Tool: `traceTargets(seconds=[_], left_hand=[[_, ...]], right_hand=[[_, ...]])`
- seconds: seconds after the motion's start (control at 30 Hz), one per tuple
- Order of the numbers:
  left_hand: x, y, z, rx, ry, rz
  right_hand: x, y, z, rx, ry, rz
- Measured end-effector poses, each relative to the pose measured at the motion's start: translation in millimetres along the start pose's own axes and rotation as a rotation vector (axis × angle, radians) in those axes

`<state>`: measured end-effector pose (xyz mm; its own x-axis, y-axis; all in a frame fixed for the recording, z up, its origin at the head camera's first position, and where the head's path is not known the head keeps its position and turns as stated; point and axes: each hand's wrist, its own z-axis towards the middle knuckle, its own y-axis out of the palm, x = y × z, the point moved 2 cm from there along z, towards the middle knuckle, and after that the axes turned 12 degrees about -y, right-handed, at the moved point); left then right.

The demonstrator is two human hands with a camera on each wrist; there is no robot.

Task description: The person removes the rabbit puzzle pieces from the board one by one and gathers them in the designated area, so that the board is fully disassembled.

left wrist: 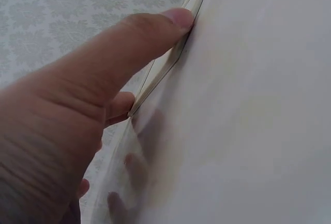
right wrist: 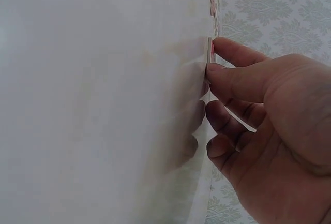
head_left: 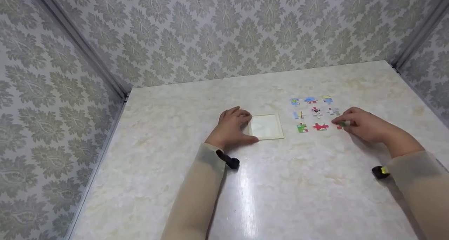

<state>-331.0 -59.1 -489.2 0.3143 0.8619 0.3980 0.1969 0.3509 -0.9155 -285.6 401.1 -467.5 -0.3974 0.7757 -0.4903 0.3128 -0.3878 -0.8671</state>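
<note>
My left hand [head_left: 233, 127] holds a shallow, pale square puzzle frame [head_left: 280, 127] at its left side. In the left wrist view the thumb [left wrist: 150, 35] presses the frame's near edge, with other fingers at its corner. At the right, my right hand [head_left: 366, 125] pinches a red and green jigsaw piece [head_left: 340, 126] between thumb and index finger, at or close to the tabletop. The right wrist view shows this piece [right wrist: 209, 52] edge-on, its picture mostly hidden. Beside it lie a red piece [head_left: 320, 127] and a whitish-green piece [head_left: 334, 111].
More jigsaw pieces lie apart in loose rows between the frame and my right hand, among them a green one [head_left: 302, 128], a character piece [head_left: 316, 112] and a blue one [head_left: 310, 99]. The marbled table [head_left: 168, 134] meets a patterned wall [head_left: 224, 33] behind.
</note>
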Motion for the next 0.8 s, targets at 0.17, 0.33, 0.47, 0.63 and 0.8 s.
traceTargets(seconds=[0.17, 0.33, 0.47, 0.63, 0.8], left_hand=[[-1.8, 1.4, -0.7, 0.008, -0.002, 0.001], [-4.0, 0.2, 1.7, 0.039, 0.002, -0.015], [-5.6, -0.9, 1.7, 0.056, 0.005, -0.017], [-1.3, -6.2, -3.8, 0.052, -0.008, -0.052], [2.3, -16.9, -13.1, 0.046, -0.005, -0.066]], right_hand=[[0, 2, 0.6, -0.005, 0.014, 0.010], [-1, -2, 3.6, 0.018, 0.041, 0.025], [-4, -5, 6.3, 0.033, 0.052, 0.037], [-5, -8, 6.5, 0.055, 0.055, 0.024], [-3, -17, 2.9, 0.072, 0.064, -0.003]])
